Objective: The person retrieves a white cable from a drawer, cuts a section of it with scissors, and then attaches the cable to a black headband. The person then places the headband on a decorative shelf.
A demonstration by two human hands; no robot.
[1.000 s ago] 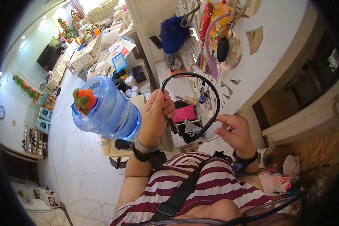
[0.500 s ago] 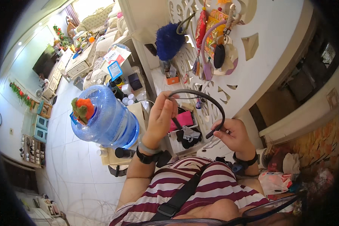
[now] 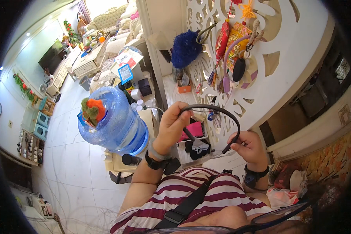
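Note:
A thin black curved band (image 3: 231, 116), shaped like a headband, arches between my two hands at chest height. My left hand (image 3: 172, 126) pinches it near its left side, where a dark straight end (image 3: 188, 134) pokes out below the fingers. At the other end, my right hand (image 3: 247, 146) is closed on the band just above its tip, thumb against the fingers. Beneath the band is a storage bin holding a pink pouch (image 3: 193, 130) and dark cloth items (image 3: 197, 150). I cannot make out exactly what kind of band it is.
Left of my left arm stands a big blue water bottle (image 3: 119, 123) with a knitted orange-green topper (image 3: 93, 111). A white carved panel (image 3: 277, 97) rises ahead, hung with a blue fluffy item (image 3: 186, 48) and red ornaments (image 3: 222, 43). Plastic bags (image 3: 282, 197) lie at right.
My view has swung slightly left, so the surroundings sit farther right in the picture. Both hands keep hold of the band, whose shape is nearly the same.

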